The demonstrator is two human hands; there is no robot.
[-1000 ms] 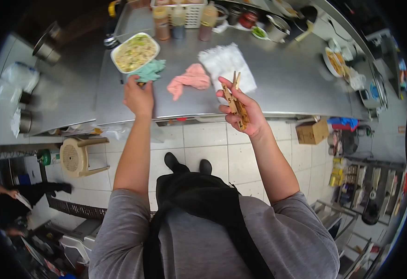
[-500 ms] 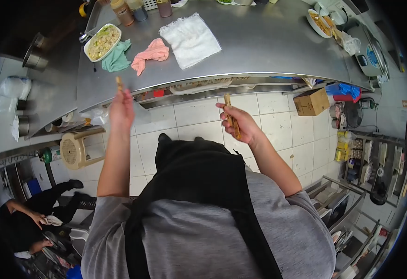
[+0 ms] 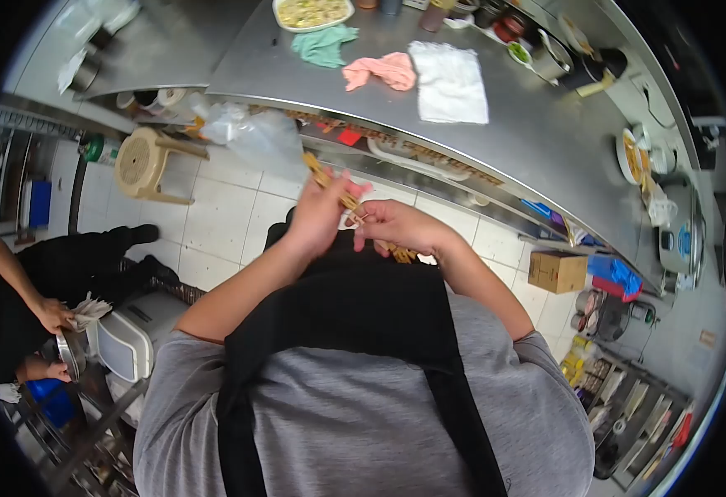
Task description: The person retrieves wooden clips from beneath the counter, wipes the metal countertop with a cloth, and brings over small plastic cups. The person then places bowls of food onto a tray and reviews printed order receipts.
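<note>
Both hands are close together in front of my black apron (image 3: 338,306), above the floor. My left hand (image 3: 320,214) is closed around tan wooden clothespins (image 3: 317,169), whose ends stick out above and below the fingers. Against it, my right hand (image 3: 404,225) has its fingertips pinched at the lower end of that group. More tan clothespins (image 3: 402,253) show beneath the right palm, partly covered by the fingers. How many each hand holds is hidden.
On the steel counter (image 3: 545,141) lie a green cloth (image 3: 323,45), a pink cloth (image 3: 384,71), a white towel (image 3: 450,83) and a dish of food (image 3: 313,12). A beige stool (image 3: 143,161) and a cardboard box (image 3: 557,272) stand below. At left, another person (image 3: 23,282) holds a metal pan (image 3: 71,354).
My hands were apart and have come together in front of the apron, the left moving down and right. The view has turned left, so the counter appears slanted.
</note>
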